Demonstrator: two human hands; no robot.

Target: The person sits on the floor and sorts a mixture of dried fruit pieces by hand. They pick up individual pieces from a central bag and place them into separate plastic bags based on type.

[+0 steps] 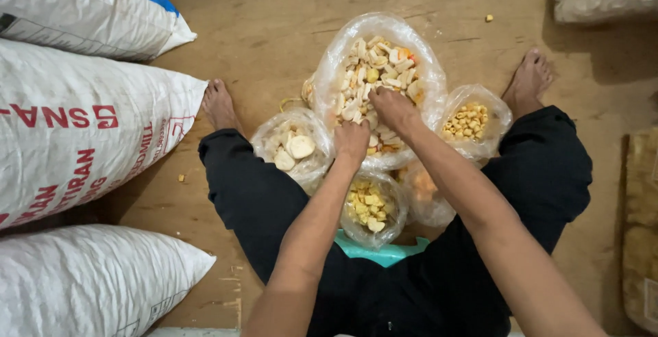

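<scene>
At frame centre, the left hand (pixel 352 141) and right hand (pixel 392 109) dig into the big clear bag of mixed crackers (pixel 375 70), fingers curled narrow among pieces. 4 smaller bags (pixel 293 146) surround it on the floor (pixel 274 22).

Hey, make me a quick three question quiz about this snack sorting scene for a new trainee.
1. True or false: both hands reach into the big middle bag.
2. The bag of small yellow rings lies nearest which hand? A) left hand B) right hand
3. What lies piled on the person's left?

Key
1. True: both hands are among its mixed pieces.
2. B.
3. White woven sacks on the wooden floor.
</scene>
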